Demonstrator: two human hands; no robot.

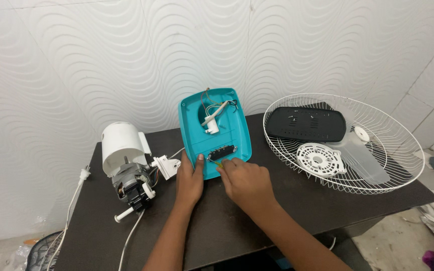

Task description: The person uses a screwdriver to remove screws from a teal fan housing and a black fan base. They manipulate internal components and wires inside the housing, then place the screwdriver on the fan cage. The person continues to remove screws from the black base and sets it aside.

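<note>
A teal plastic fan base shell [216, 111] stands tilted against the wall, its hollow inside facing me, with wires, a white clip and a small black switch block [222, 151] in it. My left hand [190, 180] grips the shell's lower left edge, thumb on the rim. My right hand [246, 179] holds a thin yellow-handled tool [217, 164], its tip at the switch block.
A fan motor [129, 173] with white housing, cord and plug [84, 174] lies at the left of the dark table [217, 226]. At the right a white wire fan guard [398, 145] holds a black plate [306, 124], a white round cover and a clear blade.
</note>
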